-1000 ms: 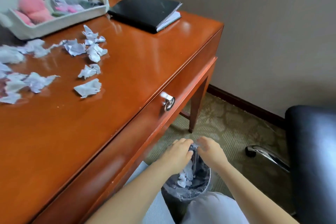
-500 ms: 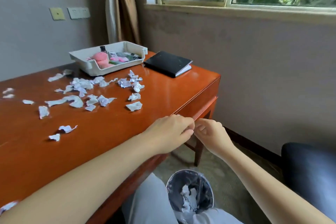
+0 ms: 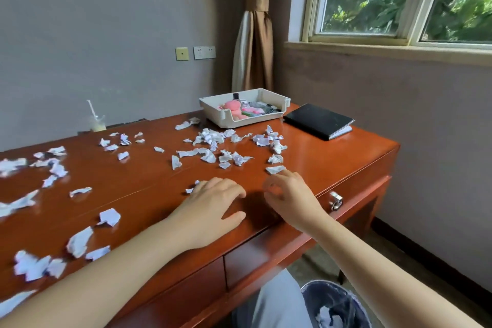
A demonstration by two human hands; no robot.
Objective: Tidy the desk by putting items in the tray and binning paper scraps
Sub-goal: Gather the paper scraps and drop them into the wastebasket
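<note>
Just inside the desk's [image 3: 332, 157] front edge, the left hand [image 3: 213, 205] lies flat, fingers apart. The right hand [image 3: 291, 196] is loosely curled and empty, touching a scrap [image 3: 275, 169]. Bare wood lies between them.

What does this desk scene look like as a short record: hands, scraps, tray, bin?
left hand: flat on the desk, holding nothing
right hand: loosely curled, empty, fingertip by the nearest scrap
paper scraps: many scattered across the desk
tray: far edge of desk, holds a pink toy and small items
bin: on the floor below, scraps inside
notebook: black, closed, right of the tray
</note>
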